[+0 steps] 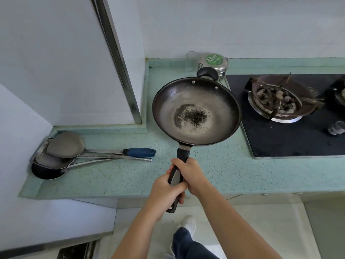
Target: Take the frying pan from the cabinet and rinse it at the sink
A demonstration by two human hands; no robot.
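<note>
We hold the frying pan (197,111) by its long black handle (180,161) with both hands. The right hand (193,174) is wrapped round the handle nearer the bowl, and the left hand (166,193) is curled round it just behind, toward the handle's end. The pan sits straight ahead of our grip, over a speckled pale-green countertop (112,176). Its inside is dull grey, with a dark gritty patch at the middle.

Well to the left of our hands, a stack of metal ladles and spatulas (63,152) lies on the counter, one with a blue-wrapped handle (140,152). Ahead and to the right, a black cooktop (280,141) is set into the surface and carries a worn gas burner (276,101), with a small glass (336,128) at its far right edge. Beyond the pan, against the white wall, stand a steel tin with a green lid (212,61) and a clear cup (190,61). A metal-edged white panel (115,53) rises ahead and to the left. Below our grip are pale floor tiles and a white shoe (188,223).
</note>
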